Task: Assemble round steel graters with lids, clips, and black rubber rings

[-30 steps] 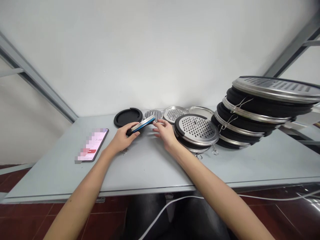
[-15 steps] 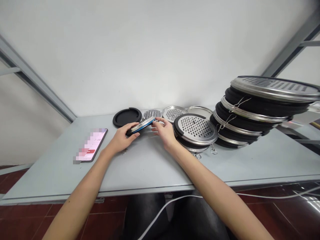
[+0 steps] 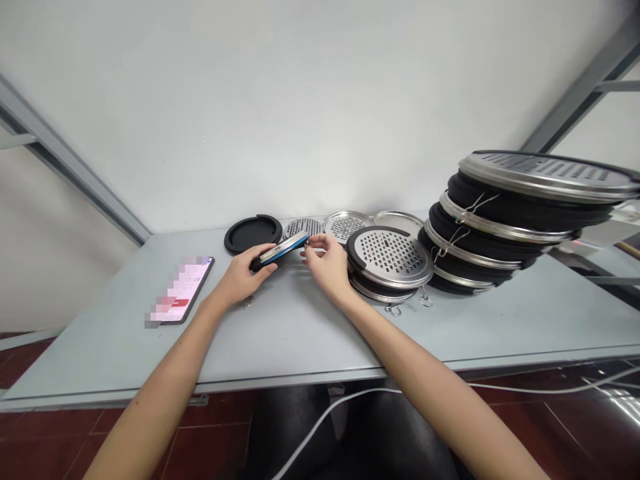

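My left hand grips the left end of a round grater, thumb below and fingers above. The grater is tilted, seen nearly edge-on, with a black part, a metal rim and a blue layer. At its right end, my right hand pinches a small wire clip, largely hidden by the fingertips. Just right of that hand lies a short stack topped by a perforated metal grater disc with a black edge guard; wire rings hang from the stack.
Behind the hands lie a black round lid, two perforated discs and a plain metal-rimmed disc. A tall leaning stack of graters stands at right. A lit phone lies at left on the grey table. A white cable hangs in front.
My right hand's fingers have drawn in from looser spread to a pinch at the grater's right end. The left hand keeps its hold; the whole view has shifted slightly.
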`<action>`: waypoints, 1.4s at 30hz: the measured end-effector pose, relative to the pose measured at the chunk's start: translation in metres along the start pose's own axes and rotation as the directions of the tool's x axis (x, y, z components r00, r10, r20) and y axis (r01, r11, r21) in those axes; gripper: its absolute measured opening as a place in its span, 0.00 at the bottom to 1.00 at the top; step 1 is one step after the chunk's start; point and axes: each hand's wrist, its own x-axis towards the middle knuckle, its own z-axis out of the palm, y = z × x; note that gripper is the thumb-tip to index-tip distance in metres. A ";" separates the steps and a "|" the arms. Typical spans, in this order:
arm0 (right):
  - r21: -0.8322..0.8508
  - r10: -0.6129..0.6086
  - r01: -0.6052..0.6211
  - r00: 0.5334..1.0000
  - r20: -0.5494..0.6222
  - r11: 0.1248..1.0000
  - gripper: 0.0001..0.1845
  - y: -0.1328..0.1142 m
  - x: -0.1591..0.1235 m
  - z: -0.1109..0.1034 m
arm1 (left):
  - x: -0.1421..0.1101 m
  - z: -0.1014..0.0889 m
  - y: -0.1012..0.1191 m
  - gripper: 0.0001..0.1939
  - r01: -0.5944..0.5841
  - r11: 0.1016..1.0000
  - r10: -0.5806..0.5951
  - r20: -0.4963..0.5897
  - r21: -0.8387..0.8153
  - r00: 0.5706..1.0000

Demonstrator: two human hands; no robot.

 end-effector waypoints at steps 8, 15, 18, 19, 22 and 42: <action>-0.297 -0.210 0.225 0.974 0.081 0.928 0.03 0.004 -0.002 -0.003 | 0.000 0.001 0.000 0.27 0.002 1.000 -0.002 -0.001 -0.016 1.000; -0.566 -0.315 0.346 0.936 0.157 0.748 0.06 -0.001 -0.003 -0.008 | 0.000 -0.001 0.001 0.28 0.005 1.000 -0.005 0.003 -0.025 1.000; -0.613 -0.352 0.382 0.919 0.176 0.692 0.07 -0.003 -0.006 -0.009 | 0.000 -0.001 0.002 0.28 0.013 0.999 -0.013 0.010 -0.043 1.000; -0.618 -0.358 0.387 0.917 0.178 0.684 0.08 -0.003 -0.006 -0.009 | -0.001 -0.002 0.002 0.28 0.013 0.999 -0.013 0.010 -0.045 1.000; -0.628 -0.381 0.406 0.906 0.183 0.664 0.08 -0.002 -0.006 -0.009 | -0.001 -0.001 0.001 0.28 0.014 0.999 -0.013 0.013 -0.045 1.000; -0.438 -0.469 0.508 0.860 0.203 0.742 0.06 0.001 0.001 -0.012 | -0.002 0.002 0.000 0.32 -0.007 0.992 0.007 0.001 -0.123 1.000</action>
